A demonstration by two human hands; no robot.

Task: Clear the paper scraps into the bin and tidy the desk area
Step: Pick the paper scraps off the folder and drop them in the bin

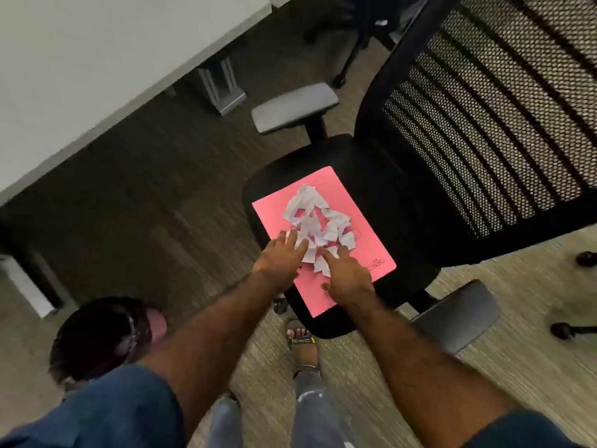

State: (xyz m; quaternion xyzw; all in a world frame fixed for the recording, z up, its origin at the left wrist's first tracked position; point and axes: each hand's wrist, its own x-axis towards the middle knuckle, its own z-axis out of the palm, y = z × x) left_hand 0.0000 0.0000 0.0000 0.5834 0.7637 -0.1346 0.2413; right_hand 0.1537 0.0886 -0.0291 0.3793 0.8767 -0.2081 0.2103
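Note:
A heap of white paper scraps [315, 221] lies on a pink folder [365, 253], which rests flat on the seat of a black office chair [381, 176]. My left hand [281, 255] is spread palm down at the near left edge of the heap, its fingertips touching scraps. Beside it, my right hand [347, 276] rests on the folder with the index finger stretched onto the nearest scraps. Neither hand holds anything. A round dark bin [97, 334] with a pink rim stands on the floor at lower left, next to my leg.
A grey desk [80, 76] runs along the upper left, with its metal leg [219, 85] on the carpet. The chair's mesh back [504, 108] fills the upper right; grey armrests [292, 108] stick out on both sides. Another chair's wheels [562, 329] show at right. My sandalled foot [302, 347] stands by the seat.

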